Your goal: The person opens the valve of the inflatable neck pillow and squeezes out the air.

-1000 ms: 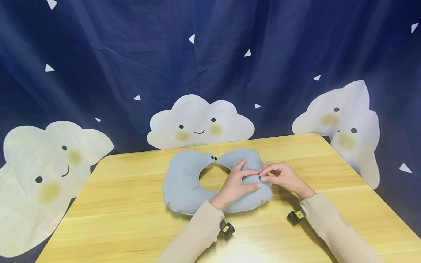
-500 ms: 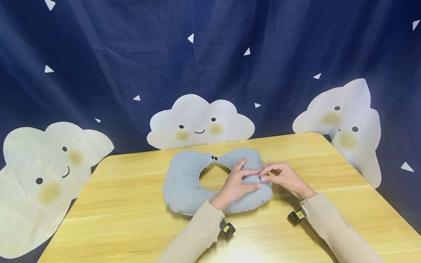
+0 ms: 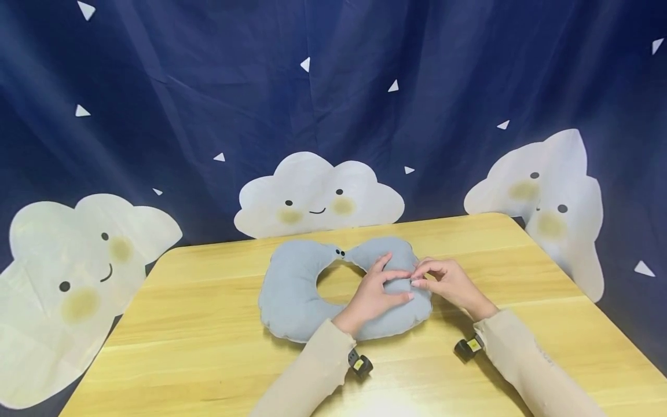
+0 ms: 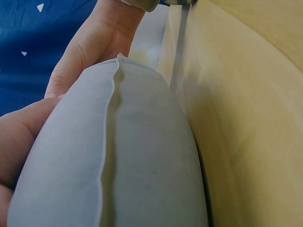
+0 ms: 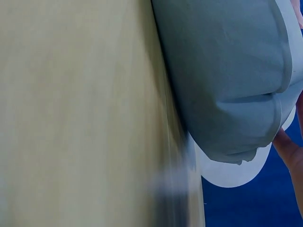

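A grey-blue U-shaped inflatable neck pillow (image 3: 294,289) lies on the table, its two ends meeting at the back beside small dark dots. My left hand (image 3: 372,294) rests on the right half of the pillow with its fingers spread. Thumb and fingertips of my right hand (image 3: 449,282) pinch a small dark valve (image 3: 412,281) near the pillow's right edge, mostly hidden by those fingertips. In the left wrist view, the seam of the plump pillow (image 4: 147,142) runs lengthwise. The right wrist view shows the creased side of the pillow (image 5: 227,71).
The light wooden table (image 3: 182,359) reaches out on all sides of the pillow. Behind it hangs a dark blue curtain (image 3: 219,75) printed with white clouds and triangles. A small black camera sits on each wrist, close over the tabletop.
The right fingertips have closed in slightly over the valve, so less of it shows. The left hand and the pillow stay in place.
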A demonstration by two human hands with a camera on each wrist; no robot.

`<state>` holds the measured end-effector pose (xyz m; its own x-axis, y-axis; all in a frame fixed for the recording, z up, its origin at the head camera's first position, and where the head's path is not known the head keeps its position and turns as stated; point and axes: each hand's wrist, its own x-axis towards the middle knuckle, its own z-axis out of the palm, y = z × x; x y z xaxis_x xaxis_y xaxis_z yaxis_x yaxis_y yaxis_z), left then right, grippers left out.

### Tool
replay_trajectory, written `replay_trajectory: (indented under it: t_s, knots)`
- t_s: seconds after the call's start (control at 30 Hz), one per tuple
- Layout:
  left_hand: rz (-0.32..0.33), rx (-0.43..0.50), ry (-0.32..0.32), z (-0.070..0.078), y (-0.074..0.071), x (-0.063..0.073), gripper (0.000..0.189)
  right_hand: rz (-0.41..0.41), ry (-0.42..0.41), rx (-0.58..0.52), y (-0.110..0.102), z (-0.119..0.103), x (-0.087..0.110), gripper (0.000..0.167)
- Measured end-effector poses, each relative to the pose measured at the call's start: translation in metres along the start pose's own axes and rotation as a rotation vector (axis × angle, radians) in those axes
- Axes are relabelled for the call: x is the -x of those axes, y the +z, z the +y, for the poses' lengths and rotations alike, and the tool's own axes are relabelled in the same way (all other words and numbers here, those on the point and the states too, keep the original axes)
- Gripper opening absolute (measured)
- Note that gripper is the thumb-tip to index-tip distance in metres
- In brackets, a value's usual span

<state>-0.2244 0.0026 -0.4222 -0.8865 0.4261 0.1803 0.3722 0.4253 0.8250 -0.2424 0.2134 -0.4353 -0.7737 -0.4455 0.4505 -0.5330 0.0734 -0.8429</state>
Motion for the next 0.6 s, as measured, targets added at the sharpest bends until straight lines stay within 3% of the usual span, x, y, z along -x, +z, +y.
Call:
replay_trajectory:
  t_s: [0.6]
  knots:
    - [0.019,0.057,-0.014,-0.0027,0.0014,-0.0020,0.038,0.027,-0.015,-0.033,0.0019,0.0011,0.0022,0.009]
